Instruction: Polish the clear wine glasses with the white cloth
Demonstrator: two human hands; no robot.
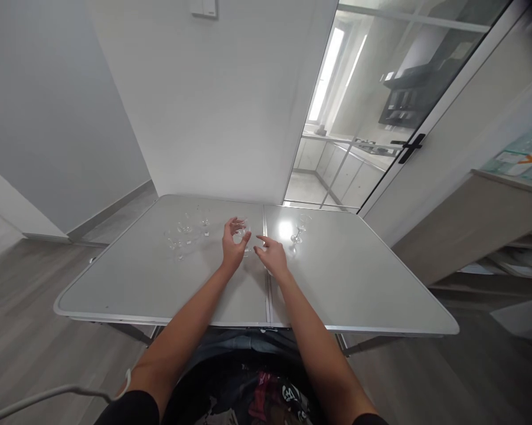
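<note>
My left hand is wrapped round the bowl of a clear stemmed glass near the middle of the table. The glass's foot shows below, between my hands. Just right of it is my right hand, its thumb and forefinger apart, with nothing seen between them. Several clear glasses stand to the left, among them one short glass, one farther back and one nearer. Another stemmed glass stands on the right half, by a bright light reflection.
The pale folding table has a metal rim and a seam down its middle. A white wall rises behind it. To the right are a glass door with a black handle and a wooden shelf with wrapped bottles.
</note>
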